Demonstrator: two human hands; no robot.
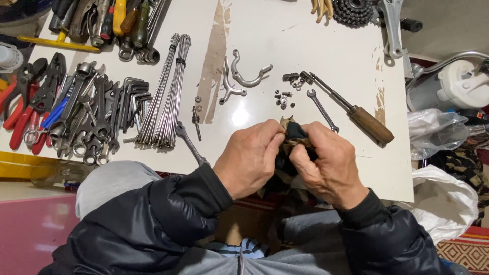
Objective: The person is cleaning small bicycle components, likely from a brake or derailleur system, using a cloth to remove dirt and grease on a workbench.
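Over the near edge of the white table (285,46), my left hand (249,159) and my right hand (326,165) meet, both pinching a dark, dirty rag (294,133) bunched between the fingertips. Whatever lies inside the rag is hidden. Just beyond the hands lie a small open-ended spanner (322,110), a wooden-handled screwdriver (356,112) and a scatter of small nuts and bolts (283,98). Two curved metal brake arms (243,77) rest further back.
A bundle of steel spokes (167,94) lies left of centre, beside a heap of spanners and hex keys (94,119) and red-handled pliers (23,114). Screwdrivers (109,23) sit at the back left, a sprocket cluster (353,11) at the back. Plastic bags (438,132) lie to the right.
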